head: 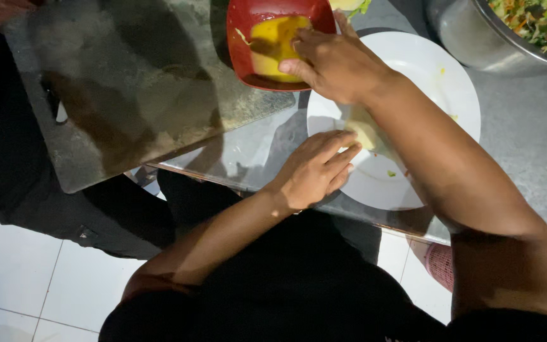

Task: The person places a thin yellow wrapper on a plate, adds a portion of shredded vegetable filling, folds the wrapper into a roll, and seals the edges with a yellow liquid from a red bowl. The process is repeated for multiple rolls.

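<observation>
My right hand (332,60) reaches across into a red square bowl (243,50) of yellow liquid (273,44), fingertips dipped at the liquid's edge. My left hand (314,168) lies flat, fingers together, on a pale food piece (365,132) that rests on a white round plate (438,82). Most of the food piece is hidden under my right forearm and my left fingers.
A grey stone slab (134,95) lies left of the bowl, overhanging the counter edge. A metal bowl (470,38) of chopped mixed vegetables stands at the top right. Grey countertop (527,133) stretches right of the plate. White floor tiles (20,272) show below.
</observation>
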